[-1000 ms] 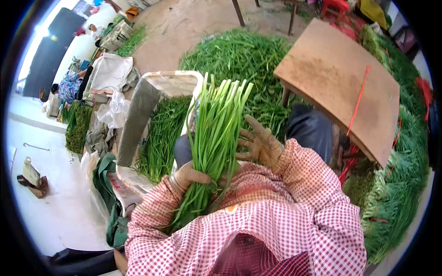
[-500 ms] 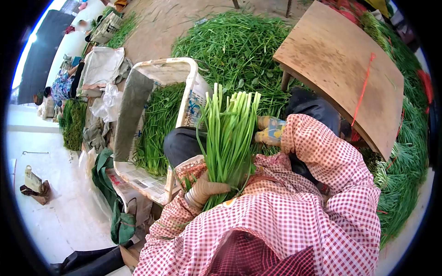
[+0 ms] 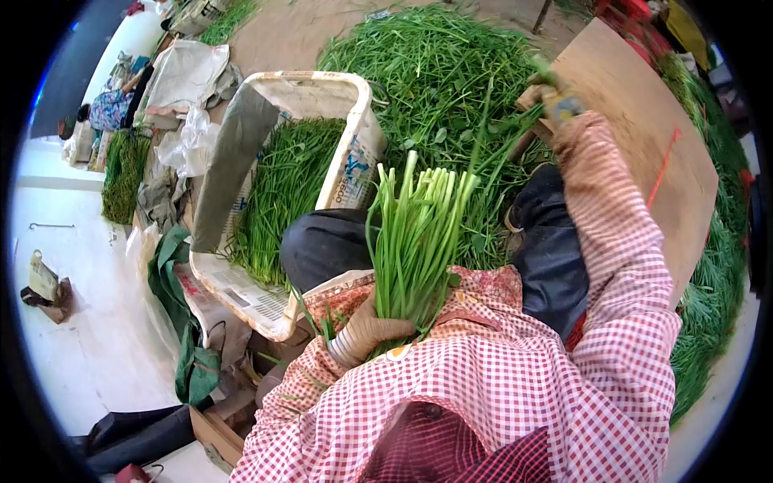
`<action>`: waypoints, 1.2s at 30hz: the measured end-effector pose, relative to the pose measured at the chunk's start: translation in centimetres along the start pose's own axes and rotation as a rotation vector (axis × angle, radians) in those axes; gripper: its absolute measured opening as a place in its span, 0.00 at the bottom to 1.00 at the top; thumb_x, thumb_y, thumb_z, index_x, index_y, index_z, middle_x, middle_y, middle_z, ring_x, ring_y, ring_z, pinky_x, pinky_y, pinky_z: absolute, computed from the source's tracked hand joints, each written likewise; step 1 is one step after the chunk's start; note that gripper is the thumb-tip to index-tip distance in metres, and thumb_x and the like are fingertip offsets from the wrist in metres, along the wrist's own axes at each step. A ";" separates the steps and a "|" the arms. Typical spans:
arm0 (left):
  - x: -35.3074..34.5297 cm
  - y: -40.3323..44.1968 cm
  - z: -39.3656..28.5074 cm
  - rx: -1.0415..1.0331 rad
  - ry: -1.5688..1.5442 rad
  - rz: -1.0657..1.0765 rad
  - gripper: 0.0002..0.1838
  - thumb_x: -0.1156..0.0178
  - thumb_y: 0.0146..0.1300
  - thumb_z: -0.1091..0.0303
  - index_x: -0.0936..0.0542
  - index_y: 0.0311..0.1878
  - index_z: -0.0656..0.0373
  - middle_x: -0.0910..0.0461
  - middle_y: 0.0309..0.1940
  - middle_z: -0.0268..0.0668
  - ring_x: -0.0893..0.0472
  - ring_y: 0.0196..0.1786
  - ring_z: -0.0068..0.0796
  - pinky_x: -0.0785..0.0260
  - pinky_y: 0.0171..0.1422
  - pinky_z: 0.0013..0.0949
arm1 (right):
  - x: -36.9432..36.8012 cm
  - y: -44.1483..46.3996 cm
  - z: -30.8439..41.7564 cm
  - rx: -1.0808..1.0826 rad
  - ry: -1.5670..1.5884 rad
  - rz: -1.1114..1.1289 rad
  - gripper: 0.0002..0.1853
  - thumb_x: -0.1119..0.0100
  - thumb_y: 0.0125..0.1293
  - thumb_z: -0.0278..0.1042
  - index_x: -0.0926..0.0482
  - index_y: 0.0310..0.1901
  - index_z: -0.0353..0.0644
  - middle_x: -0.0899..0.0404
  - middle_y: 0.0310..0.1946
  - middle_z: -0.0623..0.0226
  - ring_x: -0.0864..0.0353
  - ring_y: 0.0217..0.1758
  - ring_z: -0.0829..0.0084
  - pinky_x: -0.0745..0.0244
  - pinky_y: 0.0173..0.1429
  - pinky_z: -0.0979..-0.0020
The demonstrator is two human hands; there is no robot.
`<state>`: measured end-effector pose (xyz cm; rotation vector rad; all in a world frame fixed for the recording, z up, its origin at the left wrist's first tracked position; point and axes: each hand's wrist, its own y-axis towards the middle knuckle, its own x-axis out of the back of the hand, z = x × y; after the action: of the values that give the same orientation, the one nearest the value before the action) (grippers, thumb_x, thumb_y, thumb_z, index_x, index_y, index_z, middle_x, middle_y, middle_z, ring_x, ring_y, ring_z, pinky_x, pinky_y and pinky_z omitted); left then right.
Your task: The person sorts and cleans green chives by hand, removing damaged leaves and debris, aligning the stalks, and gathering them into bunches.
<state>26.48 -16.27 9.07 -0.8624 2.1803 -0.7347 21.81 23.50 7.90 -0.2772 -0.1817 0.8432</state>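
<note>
My left hand, in a tan glove, is wrapped round the leafy lower part of a bunch of garlic chives. The pale cut ends point up and away from me, over my lap. My right hand, in a patterned glove, is stretched out over the near left edge of a wooden board. Motion blurs its fingers. Green strands show beside it, but whether it grips them is unclear. Beyond my knees lies a big heap of loose green leaves.
A white plastic basket, lined with grey cloth and holding more greens, stands left of my knee. Bundled greens are stacked along the right. At the far left, a person sits near grey sacks. Green cloth hangs beside the basket.
My right hand has moved from beside the bunch outward and away to the board's edge. My left hand still holds the bunch. The view has shifted slightly.
</note>
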 end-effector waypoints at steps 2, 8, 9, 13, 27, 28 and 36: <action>0.4 0.5 0.2 0.001 -0.102 0.057 0.42 0.32 0.45 0.78 0.37 0.66 0.61 0.26 0.57 0.38 0.26 0.57 0.32 0.36 0.65 0.36 | -0.1 -1.1 0.9 0.109 0.141 0.319 0.10 0.51 0.67 0.25 0.24 0.48 0.41 0.28 0.26 0.68 0.29 0.24 0.78 0.27 0.30 0.81; 0.6 1.9 -0.2 -0.033 -0.007 0.131 0.43 0.32 0.44 0.80 0.38 0.67 0.60 0.26 0.57 0.37 0.26 0.57 0.31 0.36 0.65 0.36 | -6.9 -8.4 -0.2 0.538 -1.158 0.818 0.42 0.34 0.50 0.65 0.30 0.60 0.43 0.33 0.60 0.50 0.31 0.61 0.51 0.33 0.63 0.56; 0.6 1.7 -0.1 -0.027 -0.008 0.128 0.43 0.32 0.44 0.80 0.38 0.67 0.60 0.26 0.57 0.37 0.26 0.57 0.31 0.36 0.65 0.36 | -7.3 -8.1 -1.6 0.534 -1.154 0.822 0.42 0.34 0.50 0.65 0.30 0.60 0.43 0.33 0.60 0.50 0.31 0.61 0.51 0.33 0.63 0.56; 0.5 1.6 0.6 -0.060 0.061 0.046 0.46 0.31 0.45 0.80 0.41 0.69 0.58 0.26 0.58 0.37 0.26 0.58 0.30 0.37 0.66 0.37 | -8.8 -6.7 -2.9 0.627 -1.280 1.005 0.45 0.41 0.51 0.71 0.29 0.60 0.40 0.33 0.60 0.47 0.34 0.64 0.50 0.37 0.67 0.56; 2.0 4.0 2.9 -0.136 0.149 0.189 0.50 0.27 0.46 0.74 0.45 0.71 0.58 0.29 0.61 0.38 0.29 0.61 0.28 0.37 0.67 0.36 | -8.3 -6.0 -7.7 0.604 -1.044 1.053 0.23 0.48 0.63 0.53 0.24 0.58 0.57 0.27 0.54 0.49 0.27 0.56 0.50 0.32 0.62 0.54; 2.0 4.0 2.8 -0.135 0.141 0.184 0.50 0.27 0.46 0.74 0.45 0.71 0.58 0.29 0.61 0.38 0.29 0.61 0.28 0.37 0.67 0.36 | -8.8 -5.6 -8.2 0.574 -1.041 1.057 0.21 0.47 0.64 0.51 0.23 0.56 0.55 0.26 0.51 0.51 0.27 0.53 0.54 0.32 0.58 0.57; 1.7 3.9 1.6 -0.014 0.109 0.121 0.50 0.36 0.44 0.81 0.50 0.72 0.60 0.30 0.61 0.39 0.31 0.63 0.29 0.38 0.67 0.33 | -11.1 -0.2 -15.1 -0.130 -0.934 0.828 0.14 0.52 0.69 0.41 0.19 0.44 0.44 0.24 0.31 0.67 0.30 0.26 0.74 0.32 0.30 0.71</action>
<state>25.33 -15.52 4.73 -0.7051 2.3134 -0.7225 18.78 12.41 -6.90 -0.0457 -1.0462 1.7506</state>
